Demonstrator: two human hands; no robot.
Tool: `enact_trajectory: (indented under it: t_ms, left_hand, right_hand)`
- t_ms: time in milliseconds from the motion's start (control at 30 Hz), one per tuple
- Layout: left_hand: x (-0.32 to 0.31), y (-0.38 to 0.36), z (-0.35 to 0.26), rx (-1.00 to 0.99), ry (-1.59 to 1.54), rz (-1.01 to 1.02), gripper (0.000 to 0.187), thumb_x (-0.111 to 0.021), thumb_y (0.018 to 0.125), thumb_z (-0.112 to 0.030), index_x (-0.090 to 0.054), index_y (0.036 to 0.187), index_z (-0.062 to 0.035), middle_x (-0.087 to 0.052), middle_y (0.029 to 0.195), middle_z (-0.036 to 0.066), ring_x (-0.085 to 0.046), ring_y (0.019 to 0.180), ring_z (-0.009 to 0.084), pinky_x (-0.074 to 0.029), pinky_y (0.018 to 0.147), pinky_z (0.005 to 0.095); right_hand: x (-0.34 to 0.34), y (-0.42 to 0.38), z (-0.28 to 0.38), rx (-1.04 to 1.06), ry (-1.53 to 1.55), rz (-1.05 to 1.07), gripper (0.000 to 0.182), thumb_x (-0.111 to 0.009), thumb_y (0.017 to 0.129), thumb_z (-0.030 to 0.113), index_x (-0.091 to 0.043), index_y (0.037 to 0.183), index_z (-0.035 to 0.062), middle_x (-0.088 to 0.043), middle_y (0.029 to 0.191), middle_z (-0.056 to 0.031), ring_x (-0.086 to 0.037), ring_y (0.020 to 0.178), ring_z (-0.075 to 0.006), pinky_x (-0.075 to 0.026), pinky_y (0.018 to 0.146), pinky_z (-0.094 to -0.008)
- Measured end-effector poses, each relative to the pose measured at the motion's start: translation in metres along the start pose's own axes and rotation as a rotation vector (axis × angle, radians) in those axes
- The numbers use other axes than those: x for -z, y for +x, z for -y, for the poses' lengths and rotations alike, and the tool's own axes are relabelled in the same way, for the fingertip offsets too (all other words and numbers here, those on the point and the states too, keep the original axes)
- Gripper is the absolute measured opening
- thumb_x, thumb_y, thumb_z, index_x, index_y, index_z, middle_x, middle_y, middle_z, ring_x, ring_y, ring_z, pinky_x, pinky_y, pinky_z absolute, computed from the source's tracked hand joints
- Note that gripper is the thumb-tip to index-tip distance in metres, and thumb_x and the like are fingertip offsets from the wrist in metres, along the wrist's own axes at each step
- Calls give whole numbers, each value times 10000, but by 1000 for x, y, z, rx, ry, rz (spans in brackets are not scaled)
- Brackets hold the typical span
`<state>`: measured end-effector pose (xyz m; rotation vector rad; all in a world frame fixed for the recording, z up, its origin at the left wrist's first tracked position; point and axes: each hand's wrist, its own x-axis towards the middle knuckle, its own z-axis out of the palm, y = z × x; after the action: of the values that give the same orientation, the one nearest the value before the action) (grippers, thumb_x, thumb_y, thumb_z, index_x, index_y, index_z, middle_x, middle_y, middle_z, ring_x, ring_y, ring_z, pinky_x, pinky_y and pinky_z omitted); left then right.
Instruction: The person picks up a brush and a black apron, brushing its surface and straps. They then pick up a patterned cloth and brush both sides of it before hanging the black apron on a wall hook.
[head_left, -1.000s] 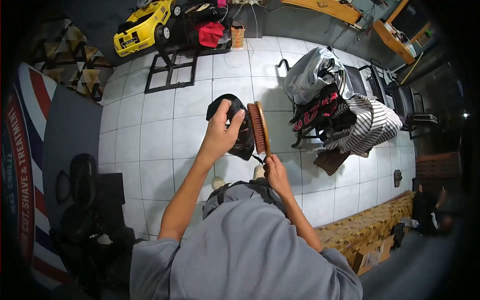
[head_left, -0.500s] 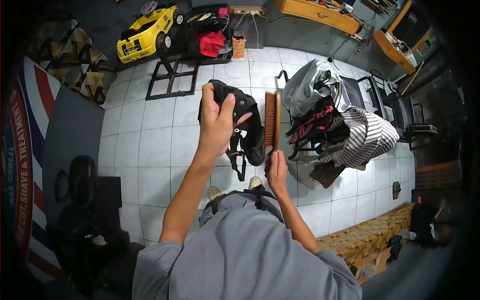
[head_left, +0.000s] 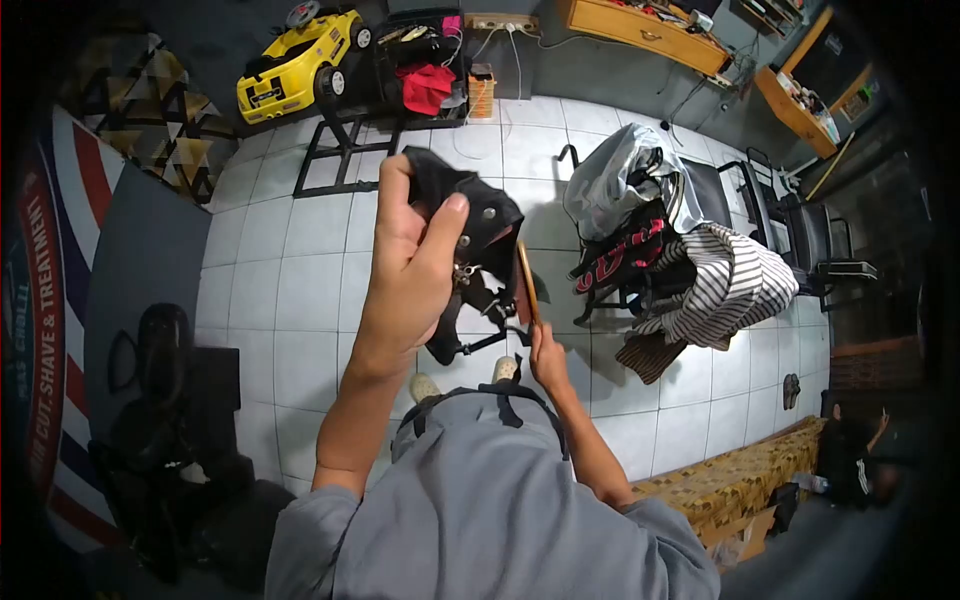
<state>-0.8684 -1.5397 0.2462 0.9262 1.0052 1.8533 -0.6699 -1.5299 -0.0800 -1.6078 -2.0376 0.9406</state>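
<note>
My left hand [head_left: 415, 255] is closed on the top of a black bag-like item [head_left: 470, 195] with metal studs, a small clasp and dangling straps. It is held up in front of me, and its lower part hangs down over the floor. My right hand [head_left: 549, 358] grips the handle of a wooden brush [head_left: 528, 285] with reddish-brown bristles. The brush stands nearly edge-on, along the right side of the black item. Its bristles look to be against that side, partly hidden by it.
To the right, a striped cloth [head_left: 735, 275] and a silvery cape [head_left: 615, 180] lie over a chair. A yellow toy car [head_left: 300, 70] and a black metal frame [head_left: 345, 160] are at the back left. A person [head_left: 855, 450] is at the lower right, beside a patterned bench [head_left: 740, 475].
My left hand has raised the black item a little and brought it nearer. The brush has shifted left and down against its side, turning from bristles in view to nearly edge-on.
</note>
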Motion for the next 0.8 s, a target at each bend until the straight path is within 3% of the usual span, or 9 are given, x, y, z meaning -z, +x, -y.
enact_trajectory:
  t_ms: [33, 167, 267, 333, 400, 533, 633, 767, 800]
  left_hand:
    - [4, -1, 2, 18, -4, -16, 177, -429, 922, 20, -362, 1073, -43, -540, 925, 56, -550, 825, 82, -477, 749, 231]
    - [23, -4, 11, -10, -60, -55, 236, -454, 927, -10, -377, 1143, -66, -561, 987, 76, -595, 883, 134, -513, 819, 305]
    - [34, -9, 12, -36, 23, -114, 256, -467, 933, -28, -381, 1171, -62, -566, 989, 88, -590, 895, 143, -504, 828, 302]
    - [35, -11, 18, -31, 24, -173, 245, -469, 934, -31, -386, 1162, -59, -566, 987, 92, -584, 898, 139, -502, 820, 297]
    - [32, -14, 19, -24, 7, -222, 231, -469, 937, -35, -388, 1153, -53, -564, 983, 97, -577, 887, 128, -498, 805, 283]
    - [29, -18, 21, -68, 155, -292, 171, -459, 947, -49, -374, 1094, -34, -569, 897, 75, -536, 758, 60, -470, 652, 197]
    - [29, -23, 22, -97, 233, -263, 188, -463, 949, -58, -369, 1109, -30, -568, 902, 80, -529, 759, 58, -456, 644, 189]
    - [22, -23, 20, -155, 217, -244, 212, -464, 947, -58, -360, 1127, -22, -568, 922, 90, -538, 783, 69, -465, 661, 191]
    - [21, -23, 17, -158, 180, -255, 213, -464, 946, -55, -359, 1128, -21, -567, 925, 91, -541, 790, 71, -470, 669, 193]
  right_hand:
    - [-16, -4, -35, -71, -54, 27, 358, -366, 966, 318, -515, 945, -6, -585, 779, -307, -558, 778, -498, -416, 672, -575]
    - [-79, -31, -179, -101, -340, 593, 562, -387, 935, 409, -625, 738, -61, -588, 786, -318, -576, 793, -492, -458, 706, -520]
    - [-66, -37, -152, -200, -222, 473, 583, -376, 935, 439, -616, 745, -58, -601, 760, -303, -601, 766, -468, -474, 699, -490]
    - [-73, -19, -144, -175, -56, 301, 534, -371, 954, 433, -596, 782, -20, -605, 633, -181, -618, 617, -328, -480, 595, -407]
    - [-40, -2, -64, -164, 358, 220, 488, -365, 967, 397, -556, 850, -36, -574, 732, -244, -568, 696, -390, -449, 660, -439]
    - [63, 5, 123, 187, 782, 183, 313, -357, 1000, 295, -478, 969, 8, -464, 652, -64, -436, 584, -138, -389, 544, -298]
    - [83, 0, 168, 321, 740, 94, 311, -344, 1003, 300, -472, 1000, 17, -479, 649, -29, -438, 586, -112, -375, 525, -286]
    - [61, -3, 160, 298, 505, 70, 218, -361, 997, 246, -433, 985, 40, -479, 593, -148, -473, 511, -321, -388, 511, -364]
    - [42, -1, 136, 232, 428, 83, 224, -363, 989, 253, -417, 982, 36, -523, 642, -242, -516, 610, -458, -401, 543, -456]
